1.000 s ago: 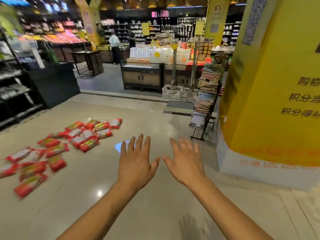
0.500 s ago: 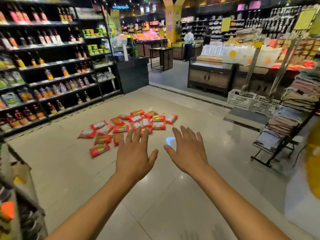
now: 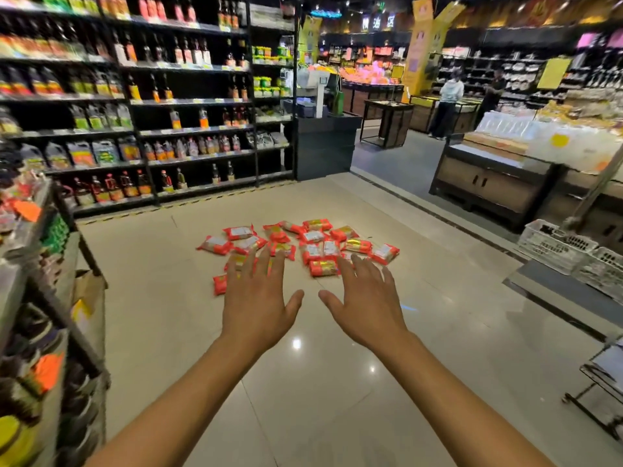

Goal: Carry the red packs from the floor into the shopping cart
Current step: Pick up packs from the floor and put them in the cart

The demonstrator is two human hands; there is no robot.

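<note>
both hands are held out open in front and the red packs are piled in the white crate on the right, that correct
Not quite. The head view shows the red packs scattered on the bare floor straight ahead, not in the white crate, which stands apart on the right. The rest holds: the left hand and right hand are held out open in front, holding nothing.

light: i see a dim hall, bright signs far back | glare: two white spots on the glossy beige tiled floor (image 3: 320, 399) | blur: dark bottle shelves (image 3: 135, 96) at left smeared | focus: red plastic packs (image 3: 317, 225) soft | edges: straight lines bow outward
</note>
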